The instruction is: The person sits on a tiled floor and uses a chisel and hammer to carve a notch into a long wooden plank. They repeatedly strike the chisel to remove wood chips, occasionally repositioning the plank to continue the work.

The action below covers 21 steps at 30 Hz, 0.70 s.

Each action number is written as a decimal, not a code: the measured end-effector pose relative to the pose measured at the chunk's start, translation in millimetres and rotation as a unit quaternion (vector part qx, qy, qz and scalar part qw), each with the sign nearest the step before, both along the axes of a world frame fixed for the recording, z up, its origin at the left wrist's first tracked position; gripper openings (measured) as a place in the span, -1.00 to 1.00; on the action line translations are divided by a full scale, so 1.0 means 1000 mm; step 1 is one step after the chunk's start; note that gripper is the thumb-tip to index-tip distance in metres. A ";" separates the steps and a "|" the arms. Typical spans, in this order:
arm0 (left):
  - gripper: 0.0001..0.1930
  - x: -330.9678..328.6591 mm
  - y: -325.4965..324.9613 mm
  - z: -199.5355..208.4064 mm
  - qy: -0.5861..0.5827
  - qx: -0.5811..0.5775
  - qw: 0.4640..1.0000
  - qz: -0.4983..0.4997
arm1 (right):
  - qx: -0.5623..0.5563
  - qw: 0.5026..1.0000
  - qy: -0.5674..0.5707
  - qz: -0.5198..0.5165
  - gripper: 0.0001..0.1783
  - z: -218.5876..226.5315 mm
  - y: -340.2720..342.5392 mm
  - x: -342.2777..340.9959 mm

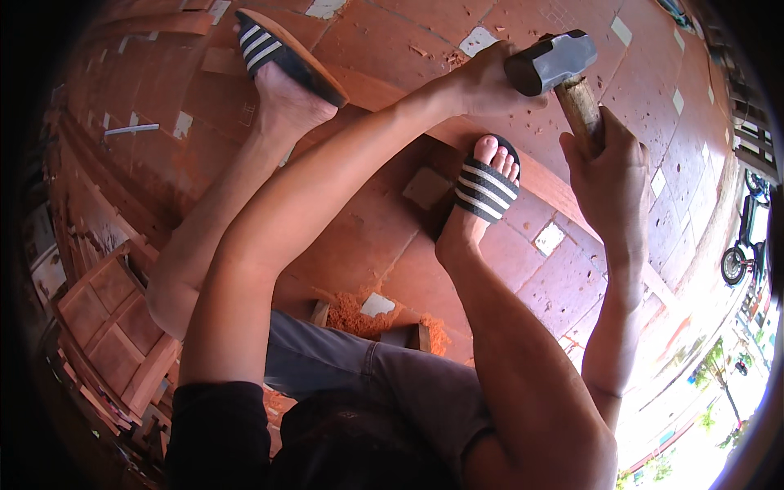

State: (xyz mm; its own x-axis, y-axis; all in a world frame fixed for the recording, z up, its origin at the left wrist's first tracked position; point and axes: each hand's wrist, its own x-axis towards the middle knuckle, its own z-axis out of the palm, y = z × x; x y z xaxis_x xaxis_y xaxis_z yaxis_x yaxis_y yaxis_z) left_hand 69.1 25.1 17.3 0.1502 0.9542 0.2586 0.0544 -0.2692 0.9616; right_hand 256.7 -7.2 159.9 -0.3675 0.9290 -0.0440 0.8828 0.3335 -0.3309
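Note:
My right hand point(608, 175) is wrapped round the wooden handle point(581, 110) of a hammer. Its heavy grey steel head point(549, 64) is raised and overlaps part of my left hand in view. My left hand point(490, 82) reaches forward over a long reddish wooden board point(543, 180), its fingers curled and partly hidden behind the hammer head. Whatever it grips cannot be made out. The board runs slantwise across the tiled floor, passing by my two feet.
My feet wear black slide sandals with white stripes, one point(487, 189) close to the board, the other point(286, 61) at upper left. Orange wood shavings point(359, 317) lie near my thighs. A panelled wooden frame point(110, 322) stands at left. A motorbike point(739, 253) is far right.

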 end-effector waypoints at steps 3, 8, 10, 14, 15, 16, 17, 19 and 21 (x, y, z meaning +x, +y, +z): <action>-0.76 -0.005 -0.002 0.001 0.030 -0.035 0.999 -0.018 | -0.031 0.998 0.031 -0.034 -0.77 0.011 0.001 -0.004; -0.77 -0.012 -0.005 0.003 -0.003 -0.003 1.000 -0.015 | -0.013 0.998 0.030 -0.044 -0.77 0.008 -0.005 -0.010; -0.77 -0.010 -0.011 0.005 0.007 0.018 1.000 0.009 | 0.003 1.000 0.009 0.023 -0.75 0.000 -0.006 -0.001; -0.80 -0.029 -0.025 0.005 -0.005 -0.036 0.999 -0.028 | 0.004 1.000 -0.005 0.009 -0.81 0.028 -0.005 -0.012; -0.80 -0.034 -0.029 0.003 -0.025 -0.061 0.997 -0.040 | 0.012 1.000 0.023 -0.004 -0.80 0.030 -0.009 -0.015; -0.80 -0.039 -0.033 0.001 -0.024 -0.064 0.997 -0.042 | 0.020 0.998 0.051 -0.017 -0.80 0.031 -0.012 -0.017; -0.80 -0.040 -0.035 0.002 -0.029 -0.064 0.996 -0.048 | 0.030 0.996 0.073 -0.035 -0.79 0.032 -0.015 -0.017; -0.80 -0.038 -0.038 0.006 -0.038 -0.005 0.999 -0.032 | 0.003 0.996 0.082 -0.035 -0.75 0.009 -0.022 -0.015; -0.78 -0.040 -0.041 0.003 -0.030 0.073 0.997 -0.004 | -0.025 0.999 0.003 0.033 -0.74 0.010 -0.022 -0.027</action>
State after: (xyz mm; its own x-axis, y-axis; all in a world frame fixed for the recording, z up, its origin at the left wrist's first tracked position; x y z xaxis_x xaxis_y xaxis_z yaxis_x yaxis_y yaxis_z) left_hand 29.1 -15.8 20.3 0.1381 0.9042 0.4042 -0.0057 -0.4074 0.9132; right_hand 229.4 -29.2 169.8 -0.4281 0.8994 -0.0880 0.8576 0.3737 -0.3533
